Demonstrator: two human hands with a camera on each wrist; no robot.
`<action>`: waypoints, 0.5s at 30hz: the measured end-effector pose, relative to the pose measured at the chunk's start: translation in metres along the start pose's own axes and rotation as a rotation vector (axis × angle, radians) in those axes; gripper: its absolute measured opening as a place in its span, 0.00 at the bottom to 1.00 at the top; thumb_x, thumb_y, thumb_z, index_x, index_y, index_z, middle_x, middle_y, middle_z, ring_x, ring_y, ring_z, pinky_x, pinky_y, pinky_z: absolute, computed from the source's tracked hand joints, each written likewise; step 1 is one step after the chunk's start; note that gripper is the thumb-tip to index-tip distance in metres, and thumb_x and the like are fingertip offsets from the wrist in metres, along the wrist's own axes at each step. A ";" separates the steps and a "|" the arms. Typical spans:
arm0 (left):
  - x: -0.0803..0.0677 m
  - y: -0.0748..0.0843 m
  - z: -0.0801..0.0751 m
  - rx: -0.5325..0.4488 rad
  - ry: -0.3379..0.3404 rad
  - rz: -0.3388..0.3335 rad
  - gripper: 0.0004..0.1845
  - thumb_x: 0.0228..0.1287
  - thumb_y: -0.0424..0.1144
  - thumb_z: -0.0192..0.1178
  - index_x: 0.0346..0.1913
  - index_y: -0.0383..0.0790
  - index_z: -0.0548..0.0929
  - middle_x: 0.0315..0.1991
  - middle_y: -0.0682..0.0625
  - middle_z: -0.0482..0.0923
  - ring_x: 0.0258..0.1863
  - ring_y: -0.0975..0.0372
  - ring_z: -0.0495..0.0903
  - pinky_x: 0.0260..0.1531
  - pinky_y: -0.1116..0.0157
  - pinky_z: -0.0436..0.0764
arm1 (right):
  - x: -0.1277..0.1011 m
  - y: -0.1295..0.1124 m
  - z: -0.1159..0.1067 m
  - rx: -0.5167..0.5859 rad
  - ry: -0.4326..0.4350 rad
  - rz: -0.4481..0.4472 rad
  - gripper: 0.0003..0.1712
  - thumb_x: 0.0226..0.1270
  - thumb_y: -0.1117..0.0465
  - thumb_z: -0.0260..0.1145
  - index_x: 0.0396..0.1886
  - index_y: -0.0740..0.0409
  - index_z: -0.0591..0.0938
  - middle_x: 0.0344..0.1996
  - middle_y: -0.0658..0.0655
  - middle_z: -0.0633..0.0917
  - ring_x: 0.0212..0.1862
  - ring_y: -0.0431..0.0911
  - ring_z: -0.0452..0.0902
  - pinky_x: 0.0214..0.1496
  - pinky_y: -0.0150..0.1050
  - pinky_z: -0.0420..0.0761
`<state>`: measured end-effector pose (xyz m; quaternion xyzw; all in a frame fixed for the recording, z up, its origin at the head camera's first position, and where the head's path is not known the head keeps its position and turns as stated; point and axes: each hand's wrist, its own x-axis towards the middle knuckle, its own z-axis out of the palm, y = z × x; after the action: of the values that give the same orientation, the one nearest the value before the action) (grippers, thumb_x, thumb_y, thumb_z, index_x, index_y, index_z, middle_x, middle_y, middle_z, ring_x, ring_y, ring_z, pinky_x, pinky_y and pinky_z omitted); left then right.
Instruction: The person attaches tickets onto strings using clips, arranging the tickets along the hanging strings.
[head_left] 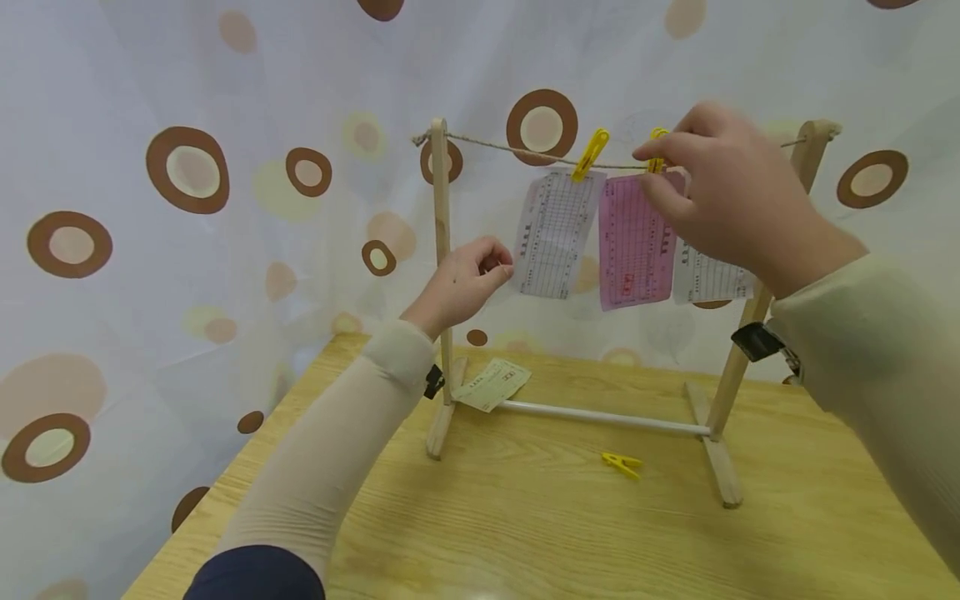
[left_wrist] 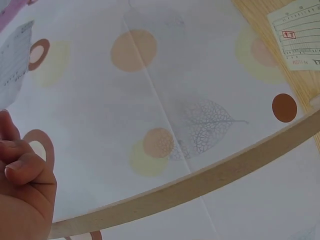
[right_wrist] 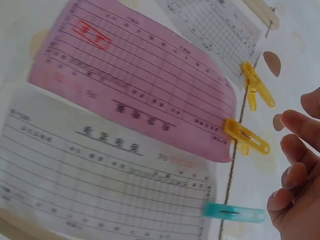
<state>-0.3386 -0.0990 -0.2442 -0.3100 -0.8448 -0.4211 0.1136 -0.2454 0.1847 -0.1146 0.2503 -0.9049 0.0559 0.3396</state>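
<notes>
My right hand [head_left: 731, 192] is raised at the rope [head_left: 510, 150], by the yellow clothespin [head_left: 657, 142] that clips the pink printed slip [head_left: 633, 250]. In the right wrist view its fingers are apart from that clothespin, with nothing between them. A white slip [head_left: 558, 237] hangs to the left under another yellow clothespin [head_left: 591, 155]. My left hand [head_left: 465, 283], fingers loosely curled, is beside this slip's left edge; whether a fingertip touches it I cannot tell. On the right, a second white slip [right_wrist: 100, 165] hangs from a teal clothespin [right_wrist: 235, 212].
The rope runs between two wooden posts [head_left: 441, 208] joined below by a white rod [head_left: 600, 414]. A pale green slip [head_left: 493, 385] lies by the left foot, partly over the rod. One loose yellow clothespin [head_left: 621, 464] lies on the wooden table [head_left: 525, 517]. Behind hangs a patterned curtain [head_left: 247, 100].
</notes>
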 end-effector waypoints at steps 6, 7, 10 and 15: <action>-0.006 -0.004 0.001 0.062 -0.029 0.010 0.05 0.77 0.43 0.56 0.47 0.47 0.79 0.35 0.51 0.77 0.33 0.59 0.74 0.36 0.61 0.74 | -0.025 0.011 0.010 0.002 0.016 -0.006 0.18 0.73 0.59 0.60 0.55 0.64 0.85 0.47 0.65 0.77 0.39 0.58 0.71 0.38 0.54 0.74; -0.007 -0.004 0.001 0.077 -0.038 0.013 0.05 0.76 0.43 0.57 0.47 0.47 0.78 0.35 0.51 0.77 0.33 0.59 0.74 0.36 0.61 0.74 | -0.028 0.012 0.012 0.002 0.011 0.000 0.18 0.73 0.59 0.61 0.55 0.64 0.85 0.47 0.65 0.77 0.39 0.58 0.71 0.37 0.54 0.74; -0.011 -0.006 0.002 0.121 -0.072 0.030 0.06 0.76 0.44 0.57 0.48 0.48 0.78 0.36 0.52 0.77 0.33 0.59 0.73 0.35 0.61 0.74 | -0.039 0.017 0.016 0.017 0.003 0.004 0.18 0.72 0.60 0.61 0.55 0.63 0.85 0.48 0.64 0.78 0.38 0.56 0.71 0.36 0.52 0.73; -0.019 -0.013 0.002 0.165 -0.114 0.049 0.08 0.76 0.44 0.57 0.51 0.46 0.78 0.37 0.52 0.76 0.33 0.59 0.72 0.35 0.61 0.73 | -0.054 0.022 0.024 0.049 -0.028 0.026 0.18 0.72 0.59 0.61 0.55 0.61 0.85 0.48 0.62 0.77 0.39 0.55 0.71 0.37 0.54 0.74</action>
<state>-0.3315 -0.1115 -0.2627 -0.3433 -0.8740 -0.3289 0.1008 -0.2353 0.2199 -0.1662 0.2475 -0.9111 0.0788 0.3200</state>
